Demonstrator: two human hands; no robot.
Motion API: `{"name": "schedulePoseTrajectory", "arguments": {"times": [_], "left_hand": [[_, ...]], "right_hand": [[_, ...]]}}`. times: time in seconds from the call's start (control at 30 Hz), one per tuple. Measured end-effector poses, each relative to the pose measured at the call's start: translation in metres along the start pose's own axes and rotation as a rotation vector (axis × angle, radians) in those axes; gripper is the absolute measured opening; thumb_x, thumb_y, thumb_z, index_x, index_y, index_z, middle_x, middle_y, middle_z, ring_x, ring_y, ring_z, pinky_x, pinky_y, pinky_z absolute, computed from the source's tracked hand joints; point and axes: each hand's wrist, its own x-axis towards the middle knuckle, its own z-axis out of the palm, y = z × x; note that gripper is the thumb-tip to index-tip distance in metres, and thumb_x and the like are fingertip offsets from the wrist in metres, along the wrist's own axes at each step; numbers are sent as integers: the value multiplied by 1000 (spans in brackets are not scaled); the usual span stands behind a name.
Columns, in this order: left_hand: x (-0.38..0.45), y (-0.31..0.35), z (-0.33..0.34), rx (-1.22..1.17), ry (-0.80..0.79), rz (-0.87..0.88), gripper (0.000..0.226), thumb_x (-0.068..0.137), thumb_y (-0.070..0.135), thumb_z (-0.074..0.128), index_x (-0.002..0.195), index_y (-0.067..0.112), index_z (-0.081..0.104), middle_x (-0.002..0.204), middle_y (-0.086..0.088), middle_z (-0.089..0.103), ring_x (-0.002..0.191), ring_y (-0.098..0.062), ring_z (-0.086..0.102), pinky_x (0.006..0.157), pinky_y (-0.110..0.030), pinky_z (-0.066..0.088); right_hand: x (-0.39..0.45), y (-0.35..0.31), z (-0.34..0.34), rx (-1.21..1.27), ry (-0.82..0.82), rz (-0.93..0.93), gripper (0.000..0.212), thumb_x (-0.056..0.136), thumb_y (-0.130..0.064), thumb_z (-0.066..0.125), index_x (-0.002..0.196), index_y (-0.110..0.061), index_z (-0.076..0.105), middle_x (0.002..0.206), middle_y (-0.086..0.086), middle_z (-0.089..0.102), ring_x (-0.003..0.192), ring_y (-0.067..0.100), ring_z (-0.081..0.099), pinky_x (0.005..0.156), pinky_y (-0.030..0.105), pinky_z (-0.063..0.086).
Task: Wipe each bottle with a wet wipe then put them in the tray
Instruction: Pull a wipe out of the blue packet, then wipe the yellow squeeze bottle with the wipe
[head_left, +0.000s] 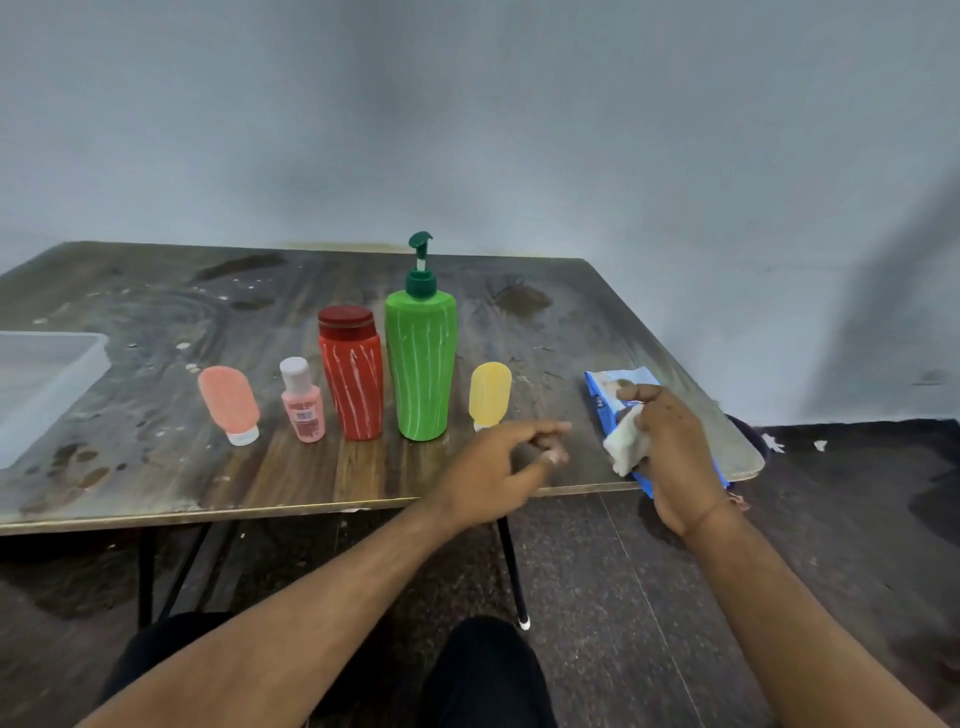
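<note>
Several bottles stand in a row on the wooden table (156, 467): a salmon tube (228, 399) on its white cap, a small pink bottle (302, 401), a red bottle (353, 376) with a dark red lid, a tall green pump bottle (421, 358) and a yellow tube (489, 395). My right hand (672, 457) holds a crumpled white wet wipe (626, 444) just above the blue wipe pack (613, 387) near the table's right corner. My left hand (504, 467) hovers blurred in front of the yellow tube, fingers loosely curled, holding nothing. A clear plastic tray (78, 364) lies at the far left.
The table's front edge runs just under my left wrist; its right corner lies beside the wipe pack. Black table legs (511, 571) stand over a dark floor. My knees are below the frame's centre. A grey wall closes the back.
</note>
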Motion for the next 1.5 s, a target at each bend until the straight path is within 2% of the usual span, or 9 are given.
{"name": "schedulePoseTrajectory", "arguments": {"times": [0.13, 0.3, 0.43, 0.53, 0.7, 0.93, 1.17, 1.33, 1.5], "left_hand": [[-38, 4, -64, -7, 44, -53, 19, 103, 11, 68, 119, 14, 78, 90, 4, 81, 85, -13, 75, 78, -24, 57], [-61, -10, -113, -78, 57, -171, 18, 102, 6, 68, 115, 12, 79, 87, -5, 80, 76, -14, 72, 71, -22, 57], [-71, -24, -114, -123, 52, -276, 18, 102, 9, 69, 112, 17, 81, 87, -6, 80, 75, -13, 70, 70, -22, 56], [-64, -27, -115, -173, 73, -353, 18, 104, 13, 66, 113, 19, 80, 89, -6, 80, 77, -14, 69, 66, -21, 53], [-55, -27, -115, -176, 83, -448, 17, 105, 17, 66, 115, 18, 79, 93, -4, 81, 76, -11, 69, 66, -21, 57], [-53, -33, -109, -216, -13, -461, 46, 90, 28, 86, 133, 20, 72, 113, 6, 81, 82, -14, 70, 81, -31, 61], [-60, -36, -113, -162, -32, -363, 23, 89, 25, 87, 110, 21, 77, 91, 9, 79, 81, -5, 72, 74, -24, 56], [-61, -39, -107, -53, -12, -335, 16, 92, 26, 83, 107, 23, 77, 84, 13, 76, 73, -2, 63, 69, -22, 51], [-62, -42, -107, -1, -1, -324, 13, 91, 28, 81, 102, 24, 77, 91, 10, 80, 83, -8, 74, 77, -34, 60]], "right_hand": [[4, 11, 51, -100, -108, 120, 26, 103, -23, 46, 108, -17, 71, 76, 4, 52, 58, 14, 49, 49, 27, 39], [19, 31, 95, -252, -202, 2, 29, 93, -46, 76, 119, -34, 71, 102, -4, 72, 71, 14, 60, 48, 28, 45], [31, 40, 106, -320, -219, -37, 46, 89, -48, 81, 131, -32, 69, 114, 1, 73, 72, 7, 58, 42, 19, 42], [31, 42, 108, -330, -230, -65, 35, 90, -45, 81, 121, -32, 72, 107, 2, 78, 70, 5, 59, 42, 13, 41], [26, 42, 109, -224, -251, -90, 29, 92, -37, 80, 117, -22, 78, 106, -6, 81, 98, 13, 74, 74, 22, 54], [-4, 36, 120, -34, -435, -63, 25, 90, -28, 78, 110, -12, 78, 105, 5, 81, 97, 17, 76, 81, 26, 58], [-19, 36, 138, -66, -461, -80, 31, 88, -36, 80, 109, -13, 80, 102, 9, 81, 98, 29, 77, 86, 40, 61], [-10, 42, 123, 96, -503, 89, 23, 103, -27, 64, 123, -20, 72, 102, 13, 74, 70, 15, 66, 49, 27, 49], [3, 46, 107, 407, -440, 252, 58, 90, -9, 38, 145, -17, 57, 93, 9, 55, 67, 16, 56, 49, 29, 48]]}}
